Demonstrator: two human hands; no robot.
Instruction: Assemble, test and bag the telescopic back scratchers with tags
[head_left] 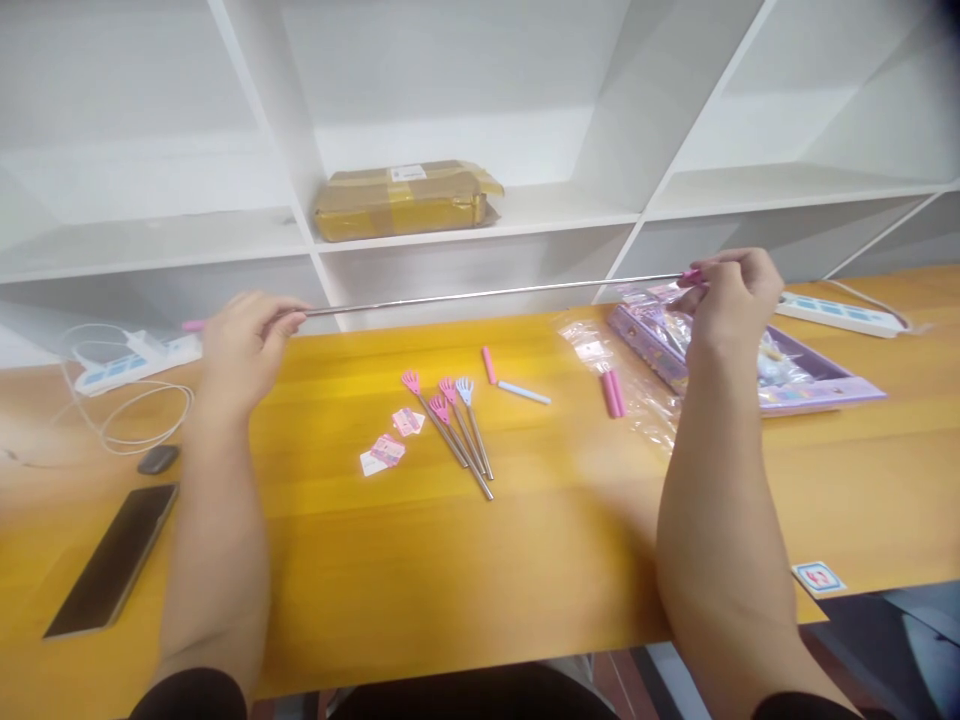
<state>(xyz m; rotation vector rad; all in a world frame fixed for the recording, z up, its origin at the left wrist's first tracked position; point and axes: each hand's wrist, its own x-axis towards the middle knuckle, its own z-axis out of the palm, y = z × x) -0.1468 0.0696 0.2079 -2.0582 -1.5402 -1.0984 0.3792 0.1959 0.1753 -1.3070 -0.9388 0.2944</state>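
Observation:
A long thin metal rod stretches nearly level above the back of the table. My left hand is closed round its left end, where a pink handle sticks out beyond the fist. At the other end, my right hand pinches a pink part of the rod. Below lie several short metal rods with pink hand-shaped heads and one with a light blue head. Near them are a pink tube, a light blue tube and small printed cards. Pink tubes rest farther right.
A purple box and clear plastic bags lie at the right. Power strips sit at both sides. A phone and a small black object are at left. A taped carton stands on the white shelf.

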